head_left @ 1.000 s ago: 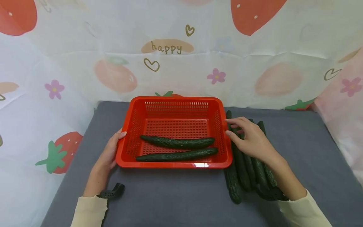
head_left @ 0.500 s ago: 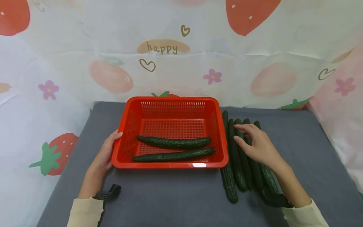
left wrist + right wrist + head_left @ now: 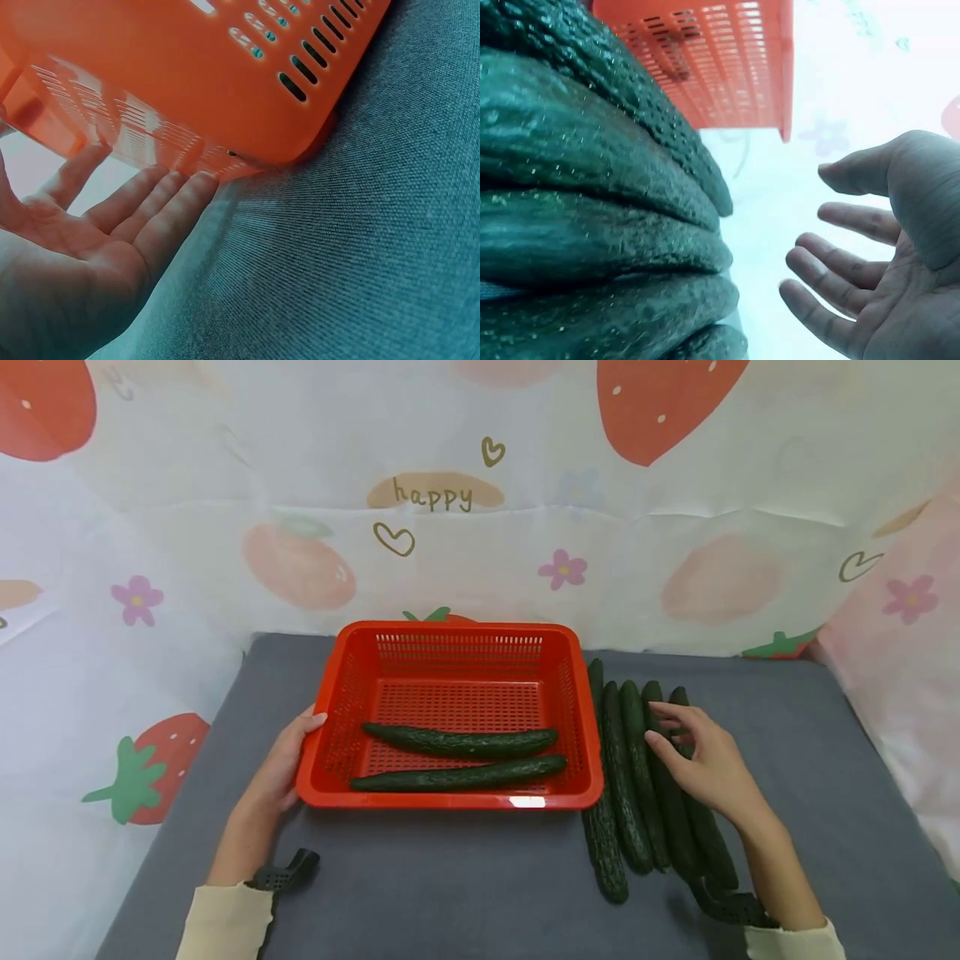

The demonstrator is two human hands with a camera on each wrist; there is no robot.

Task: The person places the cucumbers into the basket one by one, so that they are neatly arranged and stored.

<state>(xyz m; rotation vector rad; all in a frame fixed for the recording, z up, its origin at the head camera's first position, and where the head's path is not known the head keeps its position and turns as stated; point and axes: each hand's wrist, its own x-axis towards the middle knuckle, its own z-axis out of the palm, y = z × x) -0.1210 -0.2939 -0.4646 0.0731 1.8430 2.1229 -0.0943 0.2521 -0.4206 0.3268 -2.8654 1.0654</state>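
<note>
Two dark green cucumbers [image 3: 459,741] lie crosswise in the front part of a red plastic basket [image 3: 450,800]. At the basket's left side, my left hand [image 3: 283,764] holds the rim with the thumb on top. The left wrist view shows its fingers [image 3: 176,214] nearly straight against the slotted outer wall. Several more cucumbers [image 3: 628,777] lie side by side, lengthwise, right of the basket. Over the rightmost of these hovers my right hand [image 3: 708,764], fingers loosely bent and thumb apart, nothing in its grasp. In the right wrist view, a gap separates its fingertips [image 3: 799,292] from the cucumbers [image 3: 592,232].
Grey cloth [image 3: 450,885] covers the table. A white curtain [image 3: 465,568] printed with fruit, flowers and hearts hangs behind it and along the sides. Each wrist carries a black camera strap [image 3: 288,872].
My right hand has moved rightward from beside the basket's right rim, across the row, to the rightmost cucumbers. The left hand stays on the basket; the head view has shifted slightly.
</note>
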